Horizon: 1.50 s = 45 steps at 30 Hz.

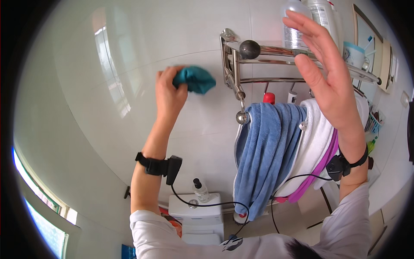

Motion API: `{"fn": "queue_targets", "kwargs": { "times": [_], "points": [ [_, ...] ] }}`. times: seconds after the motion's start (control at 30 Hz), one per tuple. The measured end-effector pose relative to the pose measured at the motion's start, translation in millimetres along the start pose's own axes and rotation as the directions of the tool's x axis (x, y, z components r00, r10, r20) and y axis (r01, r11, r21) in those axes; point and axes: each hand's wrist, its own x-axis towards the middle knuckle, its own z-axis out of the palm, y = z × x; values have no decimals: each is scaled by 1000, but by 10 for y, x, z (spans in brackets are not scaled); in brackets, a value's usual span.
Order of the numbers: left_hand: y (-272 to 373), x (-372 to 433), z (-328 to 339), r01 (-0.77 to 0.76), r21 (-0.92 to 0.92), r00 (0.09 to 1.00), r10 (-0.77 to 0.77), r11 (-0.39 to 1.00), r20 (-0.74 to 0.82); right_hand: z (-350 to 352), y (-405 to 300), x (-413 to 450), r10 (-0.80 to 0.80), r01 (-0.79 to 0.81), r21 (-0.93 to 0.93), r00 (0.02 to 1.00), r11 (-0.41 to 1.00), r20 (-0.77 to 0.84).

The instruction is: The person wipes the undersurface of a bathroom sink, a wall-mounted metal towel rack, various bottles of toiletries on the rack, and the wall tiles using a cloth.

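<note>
My left hand (171,85) grips a folded teal cloth (195,80) in front of the glossy white tiled wall (197,119). Whether the cloth touches the tiles I cannot tell. My right hand (333,71) is raised with its fingers apart and nothing in it, in front of a chrome towel rack (237,69) mounted on the wall. It hides part of the rack's shelf. Below it hang a blue towel (268,145) and a white towel (318,129), with a purple cloth (310,183) partly behind them.
Bottles (321,14) and a light-blue-rimmed mug (354,53) stand on the rack shelf. A toilet cistern (212,212) below carries a clear pump bottle (201,191). Black cables (223,203) run from the wrist-mounted devices. A window (48,200) is at lower left.
</note>
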Motion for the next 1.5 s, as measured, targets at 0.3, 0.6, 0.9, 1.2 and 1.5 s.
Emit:
{"fn": "queue_targets", "kwargs": {
  "times": [0.3,0.6,0.9,1.2,1.5],
  "points": [
    [637,686,531,-296,-52,955,294,954,-50,83,67,17,-125,114,-305,992,946,-16],
    [426,1013,491,-30,-317,997,6,948,-78,-429,763,593,268,-373,-664,928,648,-260],
    [718,879,421,110,-494,993,-119,863,13,-222,633,829,510,-427,-774,846,469,-158],
    [682,739,361,172,-513,983,-178,841,38,-129,570,1010,522,-554,-549,820,625,-233],
    [689,627,225,165,-515,986,-156,841,60,289,976,1011,342,-399,-539,917,742,-207]
  ]
}}
